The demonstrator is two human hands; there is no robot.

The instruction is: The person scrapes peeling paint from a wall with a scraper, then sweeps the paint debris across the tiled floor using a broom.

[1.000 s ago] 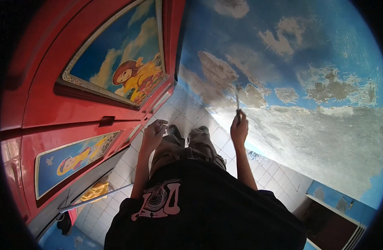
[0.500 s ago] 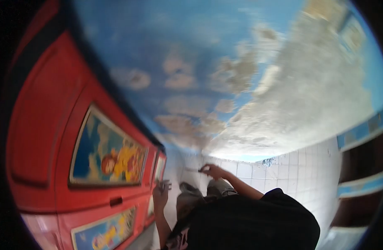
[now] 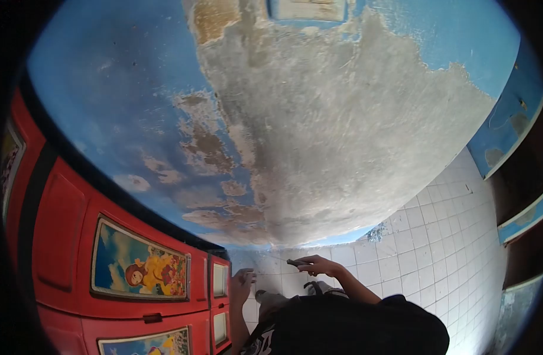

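Grey plaster is most of what you see here: a big bare, scuffed stretch of wall [image 3: 318,118] with blue paint left around it. The paint edge is ragged, all nibbled and flaky, especially up on the right. On the left the blue goes darker, with whitish cloud-like blotches and a few brownish spots where the coat is gone. There's also a tan patch [image 3: 217,21] near the top, right beside a pale framed panel [image 3: 310,9].

The tool [image 3: 294,262] is in the right hand [image 3: 320,266], low down in front of the foot of the wall, with the white floor tiles [image 3: 395,254] behind it in the view. Fingers are wrapped round its handle, which is dark, slim and pretty plain. It points left, and the thin end looks like a narrow blade, but it's small and washes out against the tiles, so don't hold me to that.

Left hand [image 3: 243,285] is just beside the red cabinet [image 3: 70,225], fingers loosely bent with a gap between them and the thumb. The cabinet has picture panels, the clearest one [image 3: 141,259] showing a figure in yellow against a cloudy sky. Below it all is the person's black shirt [image 3: 354,325].
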